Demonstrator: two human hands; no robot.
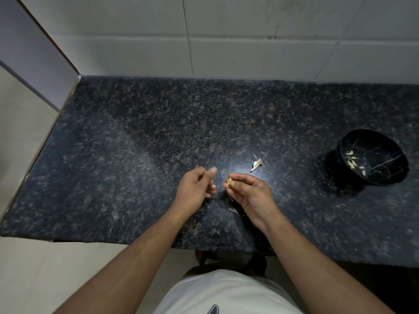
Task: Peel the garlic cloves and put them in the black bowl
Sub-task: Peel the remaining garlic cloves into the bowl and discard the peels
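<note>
Speckled dark granite counter against white tiled wall

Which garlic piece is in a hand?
The small garlic clove pinched by the right hand. The others lie in the black bowl or on the counter.

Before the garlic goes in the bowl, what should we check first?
1. Clove held: ok, the right hand pinches it at the fingertips.
2. Clove fully peeled: cannot tell, too small.
3. Left hand free: ok, fingers loosely curled, nothing seen in it.
4. Black bowl ready: ok, upright on the counter, with cloves inside and room left.
5. Path to the bowl: ok, only a garlic scrap lies nearby, easy to pass over.
</note>
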